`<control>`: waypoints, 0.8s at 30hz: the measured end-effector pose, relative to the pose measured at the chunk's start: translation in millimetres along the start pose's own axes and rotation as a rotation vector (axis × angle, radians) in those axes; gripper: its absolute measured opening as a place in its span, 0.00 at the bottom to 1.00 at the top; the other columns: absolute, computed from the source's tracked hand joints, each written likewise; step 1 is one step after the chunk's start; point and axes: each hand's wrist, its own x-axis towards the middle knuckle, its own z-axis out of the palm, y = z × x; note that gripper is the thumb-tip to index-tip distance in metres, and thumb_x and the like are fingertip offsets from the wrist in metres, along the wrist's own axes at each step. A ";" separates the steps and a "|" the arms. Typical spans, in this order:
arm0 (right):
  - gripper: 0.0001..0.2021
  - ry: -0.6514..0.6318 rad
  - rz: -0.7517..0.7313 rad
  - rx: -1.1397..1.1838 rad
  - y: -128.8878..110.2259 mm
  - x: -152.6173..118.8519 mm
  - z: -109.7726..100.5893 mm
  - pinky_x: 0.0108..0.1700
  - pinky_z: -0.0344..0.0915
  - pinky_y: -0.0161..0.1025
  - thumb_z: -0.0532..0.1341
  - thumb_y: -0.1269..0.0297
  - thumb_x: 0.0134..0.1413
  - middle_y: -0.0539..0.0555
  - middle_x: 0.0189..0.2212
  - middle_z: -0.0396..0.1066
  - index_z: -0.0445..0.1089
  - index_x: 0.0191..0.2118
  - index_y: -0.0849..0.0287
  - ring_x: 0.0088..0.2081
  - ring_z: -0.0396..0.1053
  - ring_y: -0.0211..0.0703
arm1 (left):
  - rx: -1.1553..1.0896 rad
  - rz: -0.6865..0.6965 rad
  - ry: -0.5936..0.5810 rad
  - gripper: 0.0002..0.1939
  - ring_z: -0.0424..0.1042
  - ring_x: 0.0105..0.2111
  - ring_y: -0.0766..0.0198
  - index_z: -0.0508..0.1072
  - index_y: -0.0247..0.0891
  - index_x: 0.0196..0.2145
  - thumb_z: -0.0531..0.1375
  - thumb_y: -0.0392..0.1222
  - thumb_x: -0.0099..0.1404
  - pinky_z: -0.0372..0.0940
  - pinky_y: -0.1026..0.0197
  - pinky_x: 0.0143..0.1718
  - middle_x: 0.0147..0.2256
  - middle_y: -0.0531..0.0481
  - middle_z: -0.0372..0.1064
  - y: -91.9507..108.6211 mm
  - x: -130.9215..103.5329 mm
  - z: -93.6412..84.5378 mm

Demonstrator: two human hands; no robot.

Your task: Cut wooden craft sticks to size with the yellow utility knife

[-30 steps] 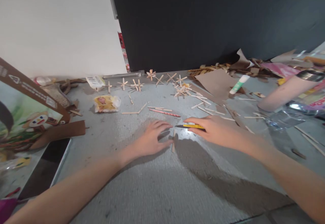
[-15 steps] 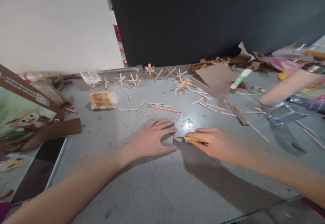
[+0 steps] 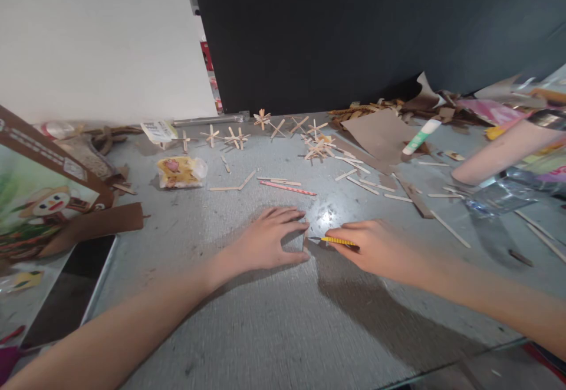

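My left hand rests on the grey table, thumb and fingertips at the two ends of a small thin brown piece. My right hand is closed around a yellow craft knife, whose blade points left, close to that piece. Whether the blade touches it I cannot tell. Beyond my hands lie a red-and-white striped straw and loose wooden sticks. Several small star shapes made of sticks stand near the back edge.
A glue stick, cardboard and a pink cylinder are at the back right. A packet lies back left. A phone and a printed box are at the left. A black panel stands behind.
The knife and my right hand have shifted very slightly, with the blade still beside the small piece. My left hand holds nearly the same place.
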 end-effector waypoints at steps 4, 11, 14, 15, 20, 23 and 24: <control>0.11 -0.041 0.034 -0.022 -3.6 1.5 -3.4 0.33 0.58 0.37 0.58 0.64 0.70 0.53 0.32 0.80 0.80 0.46 0.52 0.31 0.76 0.44 | 0.009 -0.004 0.002 0.30 0.60 0.70 0.47 0.75 0.49 0.62 0.68 0.59 0.64 0.51 0.43 0.71 0.68 0.47 0.65 1.0 -0.2 -0.2; 0.13 -0.114 0.129 -0.041 -6.6 6.2 -7.7 0.29 0.50 0.38 0.58 0.62 0.70 0.53 0.28 0.78 0.79 0.36 0.55 0.27 0.73 0.44 | -0.013 -0.003 0.004 0.30 0.59 0.70 0.46 0.75 0.50 0.61 0.68 0.60 0.64 0.51 0.42 0.71 0.68 0.47 0.65 0.7 -0.6 -1.1; 0.14 -0.160 0.175 -0.054 -7.5 7.7 -9.6 0.28 0.47 0.38 0.57 0.61 0.70 0.54 0.25 0.76 0.77 0.34 0.56 0.25 0.71 0.44 | 0.007 -0.007 -0.006 0.31 0.59 0.70 0.46 0.75 0.49 0.61 0.68 0.59 0.64 0.51 0.43 0.71 0.68 0.46 0.64 1.2 -0.4 -1.7; 0.14 -0.169 0.183 -0.058 -7.9 7.8 -10.1 0.27 0.47 0.38 0.57 0.60 0.70 0.55 0.25 0.76 0.77 0.35 0.56 0.25 0.71 0.44 | 0.007 -0.007 -0.007 0.31 0.59 0.70 0.46 0.75 0.48 0.62 0.68 0.59 0.64 0.51 0.42 0.71 0.68 0.46 0.64 1.5 -0.3 -1.9; 0.15 -0.152 0.180 -0.065 -7.1 6.1 -8.7 0.27 0.45 0.38 0.56 0.60 0.70 0.54 0.24 0.75 0.77 0.34 0.55 0.24 0.70 0.43 | -0.020 -0.008 0.001 0.30 0.59 0.70 0.46 0.75 0.51 0.61 0.68 0.60 0.64 0.51 0.42 0.71 0.68 0.48 0.65 1.4 -0.6 -1.8; 0.14 -0.130 0.160 -0.063 -5.8 5.2 -7.4 0.26 0.45 0.38 0.57 0.60 0.70 0.53 0.24 0.75 0.77 0.35 0.55 0.24 0.69 0.42 | -0.013 -0.012 -0.001 0.30 0.59 0.70 0.47 0.75 0.51 0.61 0.68 0.60 0.64 0.51 0.42 0.71 0.68 0.48 0.65 0.8 -0.7 -1.2; 0.14 -0.133 0.161 -0.068 -6.0 5.3 -7.7 0.26 0.45 0.38 0.57 0.60 0.70 0.53 0.24 0.75 0.77 0.35 0.55 0.24 0.69 0.42 | -0.012 -0.011 0.002 0.30 0.59 0.70 0.47 0.75 0.51 0.61 0.68 0.60 0.64 0.51 0.42 0.71 0.68 0.48 0.65 0.7 -0.6 -1.2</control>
